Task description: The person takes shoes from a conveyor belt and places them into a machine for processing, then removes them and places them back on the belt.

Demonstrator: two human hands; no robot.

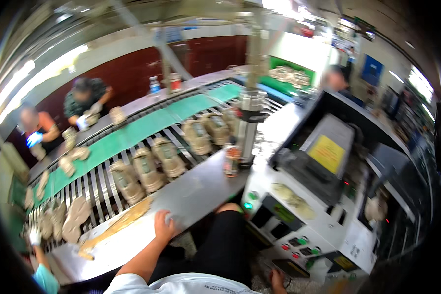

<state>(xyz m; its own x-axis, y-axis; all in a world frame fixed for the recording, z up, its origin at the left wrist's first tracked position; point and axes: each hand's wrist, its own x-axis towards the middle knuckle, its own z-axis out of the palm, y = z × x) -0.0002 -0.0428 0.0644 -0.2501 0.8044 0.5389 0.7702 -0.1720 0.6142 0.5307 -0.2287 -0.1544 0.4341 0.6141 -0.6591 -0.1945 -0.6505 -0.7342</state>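
steel is under our left hand (164, 226), which is lying flat and spread, holding nothing, on the near edge of the grey metal table (201, 188) with the fingers hooked over the rim. our right hand (277, 281) is hanging low by the machine base at the bottom edge, and we cannot tell whether it is gripping anything there.

just left of the left hand a long tan insole strip (117, 224) is lying on the table, its far end reaching toward the slatted conveyor (100, 179). on the slats, 3 beige shoes (147, 169) are sitting in a row near us and 3 more farther along beside the green belt (132, 132). a small bottle (231, 160) is standing at the table's far corner, next to the steel column (250, 125) of the white press machine (318, 220).

we are judging the risks: the strip is overhanging toward the slats and could get dragged in; a sweep of the arm could tip the bottle; fingers curled over the edge are sitting close to the machine's control panel (291, 242).
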